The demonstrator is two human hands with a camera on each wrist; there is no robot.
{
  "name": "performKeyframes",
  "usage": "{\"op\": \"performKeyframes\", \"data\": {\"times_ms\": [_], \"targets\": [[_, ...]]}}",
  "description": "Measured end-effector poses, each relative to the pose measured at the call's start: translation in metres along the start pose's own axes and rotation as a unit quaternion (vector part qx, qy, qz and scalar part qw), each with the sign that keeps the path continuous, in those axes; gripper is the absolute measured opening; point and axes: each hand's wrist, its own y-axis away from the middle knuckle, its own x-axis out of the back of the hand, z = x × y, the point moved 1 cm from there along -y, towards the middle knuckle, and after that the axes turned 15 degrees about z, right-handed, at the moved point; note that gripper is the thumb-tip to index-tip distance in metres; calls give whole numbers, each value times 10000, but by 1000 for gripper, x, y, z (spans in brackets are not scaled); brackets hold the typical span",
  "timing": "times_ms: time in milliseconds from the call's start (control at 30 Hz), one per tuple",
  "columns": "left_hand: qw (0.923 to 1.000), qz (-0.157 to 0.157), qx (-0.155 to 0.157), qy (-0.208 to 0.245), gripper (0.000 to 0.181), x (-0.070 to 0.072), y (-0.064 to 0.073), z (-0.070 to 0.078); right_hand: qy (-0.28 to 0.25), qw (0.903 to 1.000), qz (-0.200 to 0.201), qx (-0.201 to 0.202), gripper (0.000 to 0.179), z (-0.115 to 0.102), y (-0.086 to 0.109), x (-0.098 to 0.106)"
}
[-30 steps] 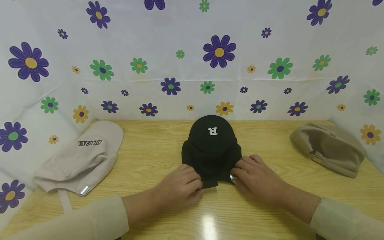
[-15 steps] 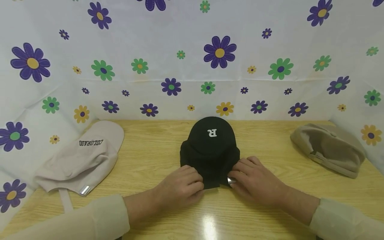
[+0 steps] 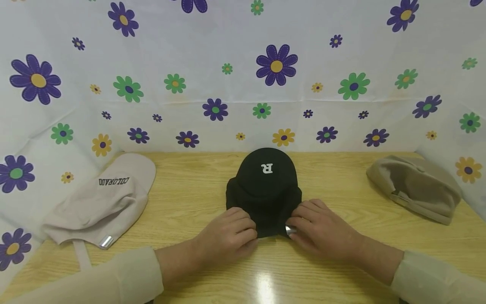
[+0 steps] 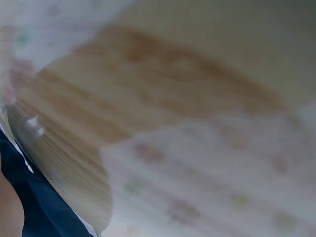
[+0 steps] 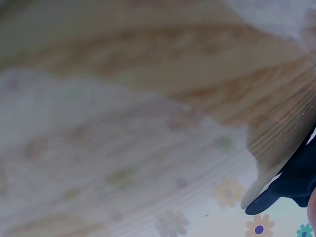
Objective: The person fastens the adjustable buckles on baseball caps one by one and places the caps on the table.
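A black baseball cap (image 3: pixel 265 185) with a white letter R sits at the table's middle, its brim toward the back wall. My left hand (image 3: pixel 229 232) grips the near left edge of its opening, fingers curled over the black fabric. On the near right edge my right hand (image 3: pixel 322 226) pinches the cap beside a silver clasp (image 3: pixel 290 230). Between the hands the near band looks joined or overlapped; the fingertips' exact hold is hidden. Both wrist views are blurred, each with dark fabric (image 4: pixel 37 197) at a lower corner.
A pale pink cap (image 3: pixel 102 194) lettered COLORADO lies at the left, its strap (image 3: pixel 81 253) hanging toward the left sleeve. A tan cap (image 3: pixel 421 188) lies on its side at the right. Flower-printed cloth (image 3: pixel 243 63) surrounds the wooden table (image 3: pixel 190 177).
My right hand has moved slightly left with the clasp. The black strap's loose end between the hands no longer sticks out, and the gap there has closed. The cap has shifted slightly left.
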Motion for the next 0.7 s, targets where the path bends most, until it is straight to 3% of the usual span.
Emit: {"op": "performKeyframes", "data": {"times_ms": [500,700], "targets": [[9997,162,-166,70,13,-4,2,0,-146,9998,127,-109,17,-8,-4,-2],[9999,103,-99,64,12,-3,1,-1,-143,9997,114,-181,16,-10,-10,-3]]}}
